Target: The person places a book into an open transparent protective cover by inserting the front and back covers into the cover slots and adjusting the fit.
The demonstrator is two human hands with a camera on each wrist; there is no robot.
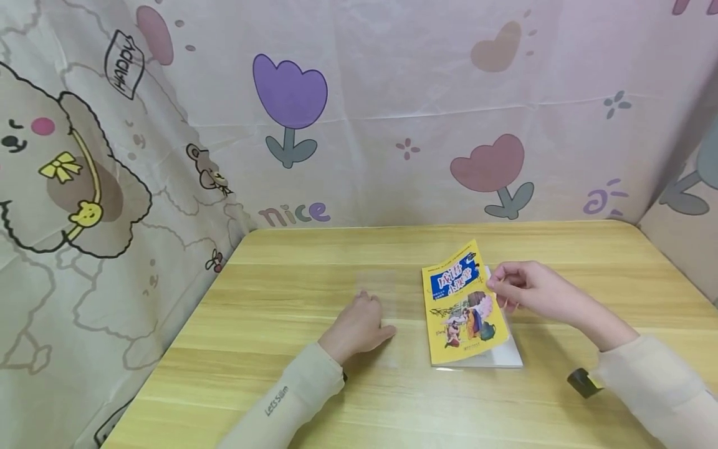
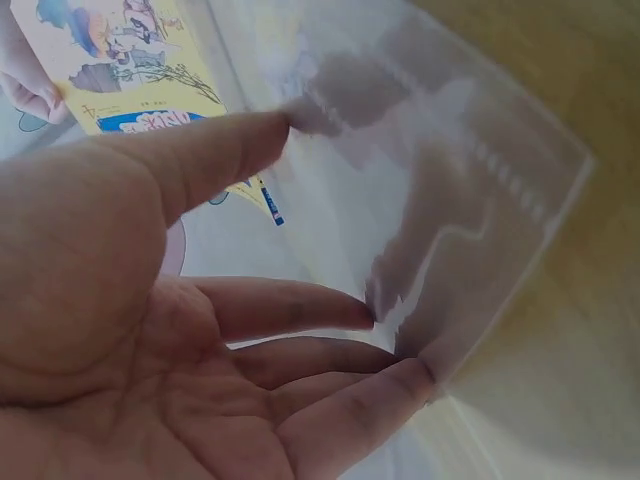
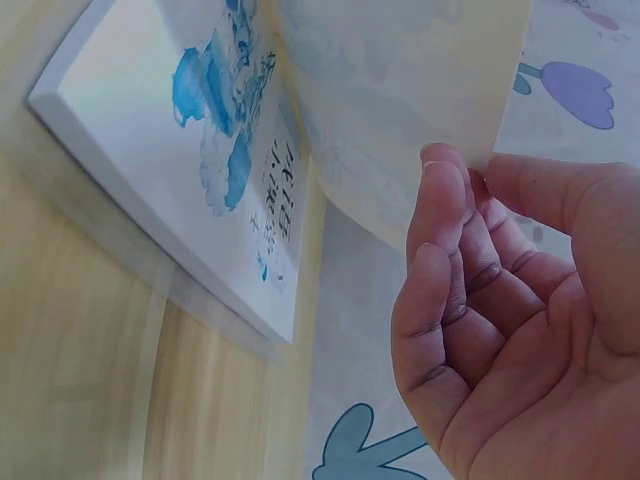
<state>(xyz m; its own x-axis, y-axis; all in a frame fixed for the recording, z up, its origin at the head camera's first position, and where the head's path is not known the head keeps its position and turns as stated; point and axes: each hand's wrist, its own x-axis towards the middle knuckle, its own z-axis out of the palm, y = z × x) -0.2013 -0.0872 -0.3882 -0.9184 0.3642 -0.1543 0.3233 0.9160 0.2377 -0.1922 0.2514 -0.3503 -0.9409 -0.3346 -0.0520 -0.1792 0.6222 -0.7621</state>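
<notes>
A paperback book lies on the table, its yellow front cover lifted partway off the white first page. My right hand pinches the cover's free edge between thumb and fingertips; the right wrist view shows the pale inside of the cover and the title page with blue artwork. To the book's left, my left hand rests on a clear plastic sheet, fingers extended and fingertips touching it. That sheet is faint in the head view, and clear film also shows under the book's edge.
The wood-grain table backs onto a printed curtain with flowers and hearts. More curtain hangs along the left and right sides. A small black object sits at the right sleeve's cuff.
</notes>
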